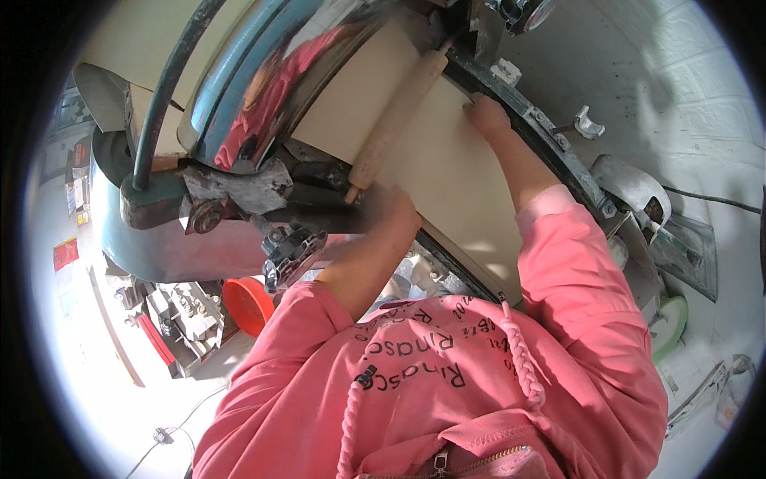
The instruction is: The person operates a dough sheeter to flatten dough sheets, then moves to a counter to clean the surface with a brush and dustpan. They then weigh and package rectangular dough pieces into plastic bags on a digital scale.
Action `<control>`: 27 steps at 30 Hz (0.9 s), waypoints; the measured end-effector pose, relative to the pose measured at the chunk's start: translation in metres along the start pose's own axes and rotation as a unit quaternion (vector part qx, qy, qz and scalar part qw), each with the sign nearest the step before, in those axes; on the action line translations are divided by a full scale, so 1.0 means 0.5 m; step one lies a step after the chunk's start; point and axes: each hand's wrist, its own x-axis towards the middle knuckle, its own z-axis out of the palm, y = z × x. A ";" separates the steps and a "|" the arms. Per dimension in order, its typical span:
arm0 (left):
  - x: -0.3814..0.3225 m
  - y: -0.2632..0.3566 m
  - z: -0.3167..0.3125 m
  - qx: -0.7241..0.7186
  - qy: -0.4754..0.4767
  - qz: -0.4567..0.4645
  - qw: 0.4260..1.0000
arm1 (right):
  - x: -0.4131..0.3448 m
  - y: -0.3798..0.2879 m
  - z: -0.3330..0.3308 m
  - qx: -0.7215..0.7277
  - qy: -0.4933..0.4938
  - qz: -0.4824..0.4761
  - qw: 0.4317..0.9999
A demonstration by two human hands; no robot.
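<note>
A wide pale sheet of dough slopes down in front of me on a dough-sheeting machine. Across it lies a wooden rolling pin with narrow handles, its surface floury. At the sheet's right edge, beside the dark metal side rail, my right hand has its fingers curled on the dough. My left hand is motion-blurred at the left edge, just below the pin's lower handle. Its fingers are too smeared to make out what they grip.
A polished curved metal cover rises at the upper left. Handwheels, one dark, jut from the machine near my left forearm. A red bucket stands lower left. Along the right rail are metal brackets, with a cable beyond.
</note>
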 end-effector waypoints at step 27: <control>0.209 -0.073 0.344 -0.493 0.087 0.007 0.866 | 0.000 0.025 -0.010 0.025 -0.020 0.017 0.999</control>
